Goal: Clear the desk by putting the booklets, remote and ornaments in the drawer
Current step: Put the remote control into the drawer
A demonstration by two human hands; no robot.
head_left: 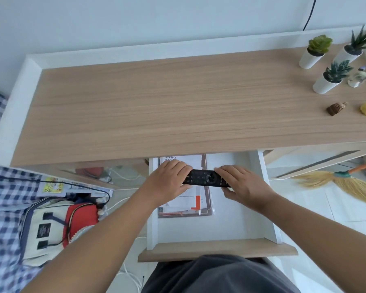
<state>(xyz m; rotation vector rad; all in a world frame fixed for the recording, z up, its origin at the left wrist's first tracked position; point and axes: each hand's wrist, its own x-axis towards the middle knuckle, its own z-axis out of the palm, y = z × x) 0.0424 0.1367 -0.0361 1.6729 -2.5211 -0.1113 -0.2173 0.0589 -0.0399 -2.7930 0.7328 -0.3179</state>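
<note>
Gripping the remote by both ends, the left hand and right hand curl round it, crosswise over the booklets in the open drawer at 6 o'clock. Recommended: lower it level and release both ends together. Ornaments stand at 2 o'clock on the desk.

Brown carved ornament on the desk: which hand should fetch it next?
Probably right: the brown carved ornament lies far right, nearer the right hand; the left hand would cross over.
</note>
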